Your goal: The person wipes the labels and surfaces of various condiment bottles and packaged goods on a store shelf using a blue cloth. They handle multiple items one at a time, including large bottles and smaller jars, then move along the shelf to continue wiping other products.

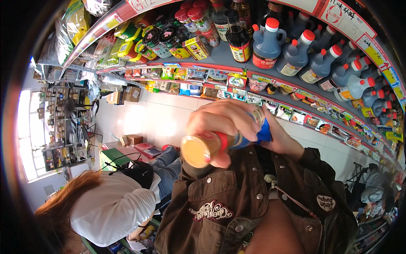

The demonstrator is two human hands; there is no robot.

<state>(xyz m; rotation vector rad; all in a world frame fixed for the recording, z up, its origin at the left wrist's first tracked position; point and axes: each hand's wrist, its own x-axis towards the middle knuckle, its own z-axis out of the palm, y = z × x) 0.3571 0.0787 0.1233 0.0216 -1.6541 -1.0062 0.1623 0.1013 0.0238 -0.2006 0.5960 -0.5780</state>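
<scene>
In front of my chest, my left hand [219,119] wraps round a small jar [196,151] with a tan, round end towards the camera and a red band. My right hand [282,136] is close beside it on the right, holding a blue printed package [264,132]. The fingers of my left hand lie partly over this package. Whether the jar and the blue package are separate things, I cannot tell. Beyond my hands, a shelf [222,54] bears dark sauce bottles, large red-capped jugs [267,43], lidded jars and a yellow box [196,48].
Lower shelves hold rows of packets [236,81]. At the lower left a person [111,209] in a white top bends over a green-edged container. Cardboard boxes [131,94] stand on the tiled floor [165,108]. Another person [371,184] is at the far right.
</scene>
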